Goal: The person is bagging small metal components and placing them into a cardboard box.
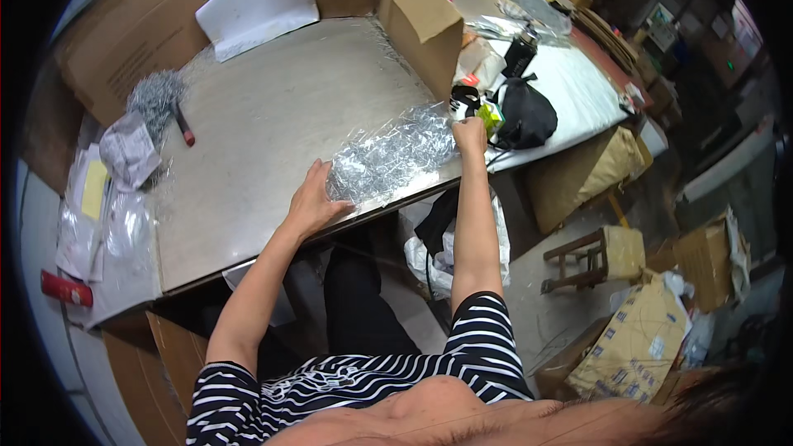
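Note:
A flat heap of shiny silver strands, like tinsel or fine metal shavings, lies along the front edge of the grey worktop. Whether clear plastic covers it is hard to tell. At its left end my left hand rests with thumb and fingers apart, touching the strands. My right hand is closed at the heap's right end, and what its fingers hold is hidden. Just beyond that hand are a yellow-green packet and a black drawstring pouch.
A grey strand clump and a red-handled tool lie at the left, near clear plastic bags and a red can. An open carton stands behind. A black bottle is at the right; a stool stands below.

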Demonstrator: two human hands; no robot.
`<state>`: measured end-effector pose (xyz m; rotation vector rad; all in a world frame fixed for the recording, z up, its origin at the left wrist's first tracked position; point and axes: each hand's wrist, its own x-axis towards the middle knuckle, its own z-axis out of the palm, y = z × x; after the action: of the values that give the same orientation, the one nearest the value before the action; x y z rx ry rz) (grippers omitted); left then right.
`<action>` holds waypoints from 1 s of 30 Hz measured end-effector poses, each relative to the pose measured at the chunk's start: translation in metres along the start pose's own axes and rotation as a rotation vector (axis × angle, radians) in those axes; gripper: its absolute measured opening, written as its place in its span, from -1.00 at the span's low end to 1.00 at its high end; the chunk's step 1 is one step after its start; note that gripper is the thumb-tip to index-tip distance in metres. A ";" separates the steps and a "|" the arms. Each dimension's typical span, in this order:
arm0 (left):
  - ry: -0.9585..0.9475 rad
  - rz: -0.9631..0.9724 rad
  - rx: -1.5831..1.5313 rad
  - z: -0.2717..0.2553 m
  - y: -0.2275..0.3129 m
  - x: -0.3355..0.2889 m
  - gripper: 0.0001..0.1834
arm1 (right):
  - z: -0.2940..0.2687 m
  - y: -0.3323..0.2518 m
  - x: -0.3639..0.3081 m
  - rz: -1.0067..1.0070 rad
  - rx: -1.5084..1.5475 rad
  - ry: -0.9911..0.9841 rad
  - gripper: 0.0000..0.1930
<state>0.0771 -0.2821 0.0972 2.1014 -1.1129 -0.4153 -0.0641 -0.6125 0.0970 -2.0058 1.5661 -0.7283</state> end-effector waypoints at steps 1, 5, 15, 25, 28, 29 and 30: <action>-0.008 0.008 0.027 0.001 0.002 0.000 -0.01 | 0.004 0.009 0.008 -0.066 0.057 -0.018 -0.71; 0.036 0.024 0.122 0.002 -0.001 -0.002 -0.01 | 0.017 0.010 0.011 -0.199 0.195 -0.068 -0.80; -0.018 -0.036 0.086 0.006 0.029 0.008 0.08 | 0.025 -0.013 0.028 -0.138 0.202 -0.316 -0.51; -0.030 -0.105 0.101 0.007 0.035 0.021 0.18 | 0.056 -0.057 -0.013 -0.371 0.082 -0.300 -0.71; -0.007 -0.087 0.123 0.013 0.035 0.028 0.20 | 0.065 -0.061 -0.016 -0.464 0.243 -0.370 -0.79; 0.022 -0.057 0.147 0.014 0.033 0.030 0.22 | 0.067 -0.067 -0.020 -0.455 0.290 -0.421 -0.83; 0.025 -0.061 0.151 0.017 0.030 0.031 0.22 | 0.068 -0.071 -0.027 -0.457 0.294 -0.424 -0.83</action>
<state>0.0681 -0.3263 0.1088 2.2706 -1.0977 -0.3419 0.0273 -0.5670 0.0913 -2.1302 0.7247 -0.5977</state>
